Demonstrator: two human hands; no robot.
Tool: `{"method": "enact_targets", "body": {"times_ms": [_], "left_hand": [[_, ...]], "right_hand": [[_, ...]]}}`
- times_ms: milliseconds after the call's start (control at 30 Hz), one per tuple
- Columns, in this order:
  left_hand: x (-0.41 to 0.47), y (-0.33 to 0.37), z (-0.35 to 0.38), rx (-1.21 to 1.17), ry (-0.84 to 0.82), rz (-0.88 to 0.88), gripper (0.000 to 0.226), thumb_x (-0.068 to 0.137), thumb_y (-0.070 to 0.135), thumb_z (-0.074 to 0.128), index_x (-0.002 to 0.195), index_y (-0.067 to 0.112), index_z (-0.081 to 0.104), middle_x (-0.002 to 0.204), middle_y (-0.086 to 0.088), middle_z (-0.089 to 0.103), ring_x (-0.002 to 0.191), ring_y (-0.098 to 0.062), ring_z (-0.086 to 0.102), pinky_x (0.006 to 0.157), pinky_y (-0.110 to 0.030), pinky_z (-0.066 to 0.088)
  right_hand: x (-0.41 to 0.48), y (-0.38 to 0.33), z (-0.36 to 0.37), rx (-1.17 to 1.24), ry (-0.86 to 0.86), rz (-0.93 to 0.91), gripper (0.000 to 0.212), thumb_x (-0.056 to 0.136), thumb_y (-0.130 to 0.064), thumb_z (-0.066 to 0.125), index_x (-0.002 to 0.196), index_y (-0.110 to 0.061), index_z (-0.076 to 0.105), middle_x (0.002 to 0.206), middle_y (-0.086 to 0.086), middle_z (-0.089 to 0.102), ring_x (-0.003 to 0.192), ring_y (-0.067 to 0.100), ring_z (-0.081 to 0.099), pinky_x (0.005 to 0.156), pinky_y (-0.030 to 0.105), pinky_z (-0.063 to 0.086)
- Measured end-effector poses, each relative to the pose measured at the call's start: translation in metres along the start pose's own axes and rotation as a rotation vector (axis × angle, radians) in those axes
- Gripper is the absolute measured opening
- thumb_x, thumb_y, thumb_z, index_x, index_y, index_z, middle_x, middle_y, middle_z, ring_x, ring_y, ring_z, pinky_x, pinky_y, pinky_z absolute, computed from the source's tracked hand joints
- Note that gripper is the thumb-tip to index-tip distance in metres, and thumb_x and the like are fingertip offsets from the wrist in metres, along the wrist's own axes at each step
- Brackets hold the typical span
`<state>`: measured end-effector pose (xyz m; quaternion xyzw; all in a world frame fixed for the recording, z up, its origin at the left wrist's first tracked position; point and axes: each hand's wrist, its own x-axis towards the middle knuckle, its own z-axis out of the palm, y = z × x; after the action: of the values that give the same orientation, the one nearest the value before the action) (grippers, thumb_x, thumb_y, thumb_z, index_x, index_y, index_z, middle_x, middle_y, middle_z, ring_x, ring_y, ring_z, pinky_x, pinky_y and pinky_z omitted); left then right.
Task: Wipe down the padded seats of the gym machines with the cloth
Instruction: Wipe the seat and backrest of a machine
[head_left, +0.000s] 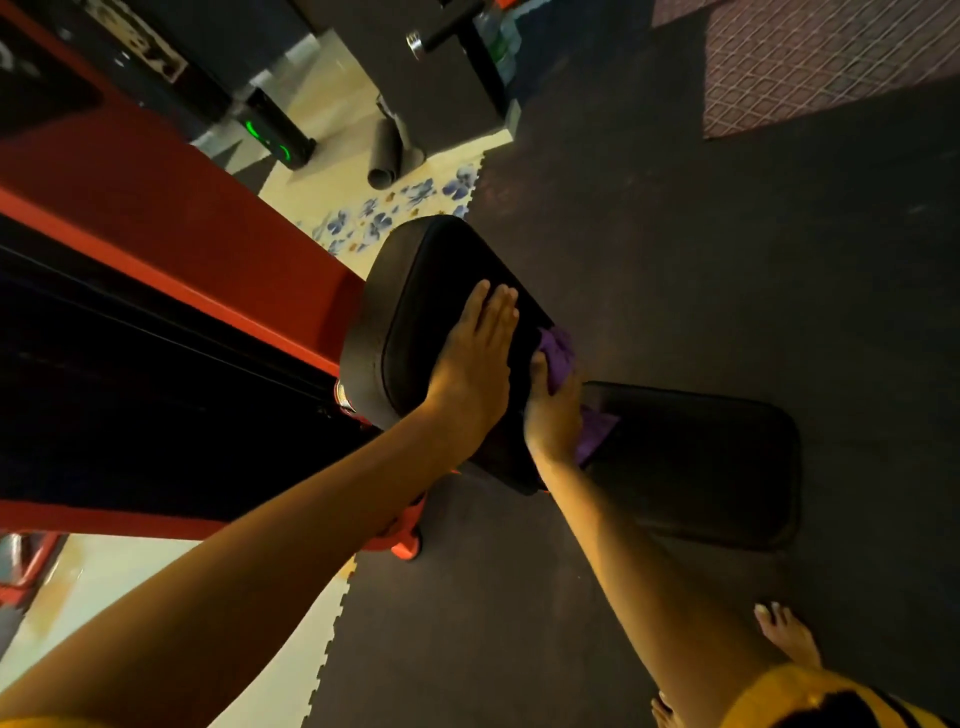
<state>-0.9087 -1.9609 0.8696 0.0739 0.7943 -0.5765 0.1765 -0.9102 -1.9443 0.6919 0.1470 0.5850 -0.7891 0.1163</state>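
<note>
Bare foot (789, 642) on the dark floor mat (675, 260). I note the right hand (553, 415) curled round the purple cloth (558, 348), bunched against the right edge of the upper pad (415, 280), above the lower pad (701, 467). Left hand (475, 364) lies flat on the upper pad, fingers straight and together. Red frame (156, 218) along its left edge.
</note>
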Motion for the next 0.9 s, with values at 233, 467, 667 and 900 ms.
{"method": "enact_targets", "body": {"times_ms": [233,467,667,900], "left_hand": [[-0.026,0.003,0.004,0.019,-0.004,0.028,0.068,0.109,0.043,0.011,0.159,0.002,-0.009,0.167,-0.019,-0.013,0.155,-0.033,-0.014,0.123,-0.05,-0.012],[-0.045,0.007,0.011,0.043,0.043,0.035,0.066,0.109,0.043,0.011,0.159,0.002,-0.005,0.168,-0.019,-0.009,0.156,-0.033,-0.01,0.124,-0.048,-0.008],[-0.063,0.009,0.015,0.057,0.087,0.047,0.065,0.109,0.04,0.008,0.159,-0.001,-0.004,0.168,-0.02,-0.007,0.156,-0.034,-0.007,0.124,-0.048,-0.005],[-0.07,0.011,0.021,0.085,0.153,0.053,0.065,0.109,0.041,0.01,0.158,-0.002,0.001,0.168,-0.02,0.0,0.156,-0.034,-0.002,0.125,-0.048,-0.002]], "right_hand": [[0.047,0.022,-0.009,0.063,-0.09,0.224,0.049,0.105,-0.046,0.043,0.146,-0.02,0.048,0.143,0.005,0.054,0.139,0.027,0.048,0.11,0.032,0.038],[-0.065,0.026,-0.005,0.057,0.014,-0.038,0.06,0.102,-0.048,0.055,0.153,-0.02,0.041,0.128,-0.014,0.053,0.114,0.0,0.05,0.088,0.01,0.039],[-0.036,0.05,-0.015,0.272,0.172,0.239,0.035,0.108,-0.025,0.049,0.142,-0.018,0.054,0.131,0.006,0.063,0.128,0.025,0.058,0.103,0.028,0.044],[-0.12,0.05,0.036,0.247,0.32,-0.013,0.087,0.084,-0.08,0.053,0.151,-0.025,0.043,0.151,0.004,0.052,0.14,0.019,0.048,0.116,0.043,0.041]]}}
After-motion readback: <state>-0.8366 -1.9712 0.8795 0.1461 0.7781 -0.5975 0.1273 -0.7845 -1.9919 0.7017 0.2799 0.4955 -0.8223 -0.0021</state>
